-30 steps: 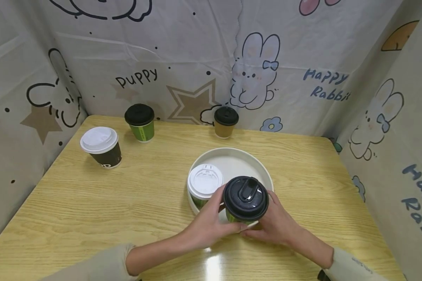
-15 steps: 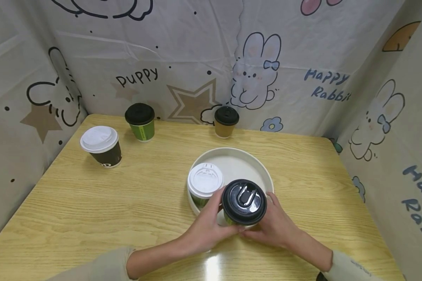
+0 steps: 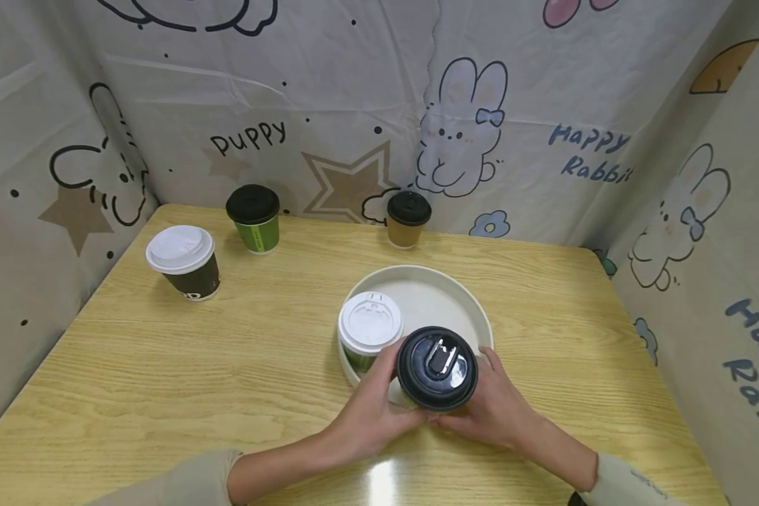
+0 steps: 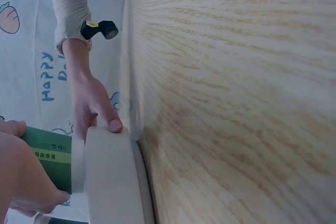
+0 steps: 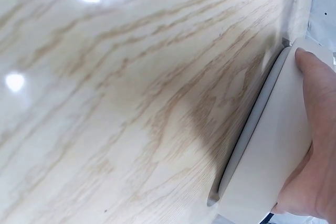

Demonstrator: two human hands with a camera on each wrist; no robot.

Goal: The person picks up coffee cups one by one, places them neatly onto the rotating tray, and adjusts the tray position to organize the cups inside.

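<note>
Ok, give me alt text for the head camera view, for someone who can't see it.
Two hands, left hand and right hand, hold a black-lidded green cup at the near edge of a round white tray, beside a white-lidded cup. Three more lidded cups stand farther back on the wooden table.

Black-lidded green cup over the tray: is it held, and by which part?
Yes. Both hands, left hand and right hand, grip the black-lidded green cup by its side wall below the lid, at the white tray.

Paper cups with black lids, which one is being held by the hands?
The green paper cup with the black lid over the white round tray; both others stand untouched at the table's back.
</note>
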